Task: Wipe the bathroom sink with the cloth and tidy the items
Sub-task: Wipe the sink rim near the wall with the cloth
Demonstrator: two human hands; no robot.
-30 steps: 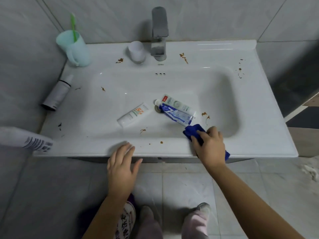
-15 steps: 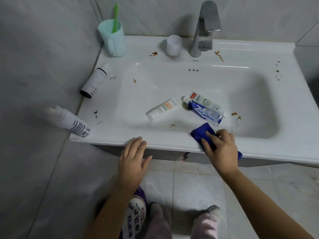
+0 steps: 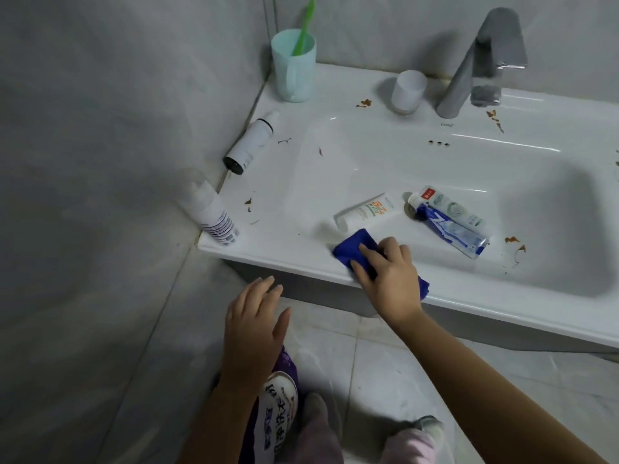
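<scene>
While the right hand (image 3: 388, 272) presses the blue cloth (image 3: 351, 249) down on the front rim of the sink (image 3: 301, 259), its fingers lie spread and nearly straight over the fabric, not curled round it. The cloth sits half on the rim and half over the inner slope of the basin, and one corner pokes out from under the heel of the palm. The left hand (image 3: 254, 316) hangs in front of the cabinet, below the rim, fingers loose and slightly parted, holding nothing.

Just beyond the cloth, on the basin floor, a small white tube (image 3: 366, 211) with orange lettering lies on its side. To its right, a white toothpaste tube (image 3: 449, 205) and a blue toothpaste tube (image 3: 455, 232) lie side by side, touching, their caps by the drain (image 3: 410, 211). Brown stains (image 3: 516, 242) mark the basin near the blue tube's tail, and more dot the back ledge and left ledge.

At the front left corner a white bottle (image 3: 214, 212) with dark stripes leans against the wall. Further back along the left ledge a black-capped bottle (image 3: 249, 144) lies on its side. In the back corner stands a mint mug (image 3: 293, 65) with a green toothbrush (image 3: 303, 28) in it. A small white cup (image 3: 408, 92) stands upright beside the grey faucet (image 3: 479, 61). By the left forearm, low over the floor tiles, is a purple pack (image 3: 278, 406) with printed lettering.
</scene>
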